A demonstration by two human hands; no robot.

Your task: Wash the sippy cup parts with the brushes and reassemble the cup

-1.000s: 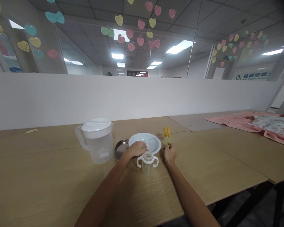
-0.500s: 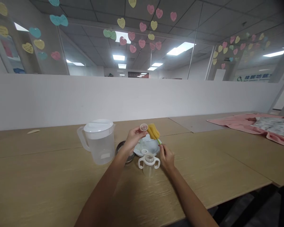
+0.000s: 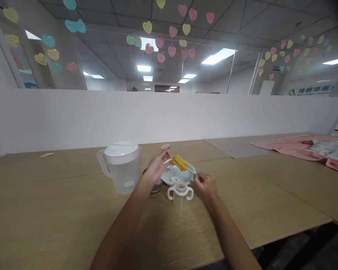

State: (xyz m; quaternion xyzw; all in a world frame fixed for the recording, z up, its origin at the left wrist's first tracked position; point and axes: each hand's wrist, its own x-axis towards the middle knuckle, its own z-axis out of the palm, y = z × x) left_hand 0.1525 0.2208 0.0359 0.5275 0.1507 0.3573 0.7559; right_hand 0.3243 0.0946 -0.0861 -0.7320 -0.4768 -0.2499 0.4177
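Observation:
My left hand (image 3: 155, 167) is closed around a small clear cap (image 3: 165, 146), its round end facing up. In my right hand (image 3: 207, 184) is the green handle of a sponge brush (image 3: 180, 163); its yellow head is beside the cap, close to my left fingers. Beneath them lies a white plate (image 3: 192, 176) with a clear piece and a small white ring (image 3: 174, 179) on it. In front of the plate stands a clear baby bottle (image 3: 180, 198), upright and without a lid, with a white two-handled collar. A metal bowl (image 3: 157, 187) is partly hidden behind my left wrist.
A clear lidded pitcher (image 3: 123, 172) stands left of my hands. At the far right a pink cloth (image 3: 273, 144) lies under a patterned one. A white wall (image 3: 169, 116) with glass above it borders the back of the wooden table (image 3: 73, 217).
My left hand has tilted the cap so its round end points upward. The sponge brush has swung lower and flatter, and my right hand has moved slightly to the right.

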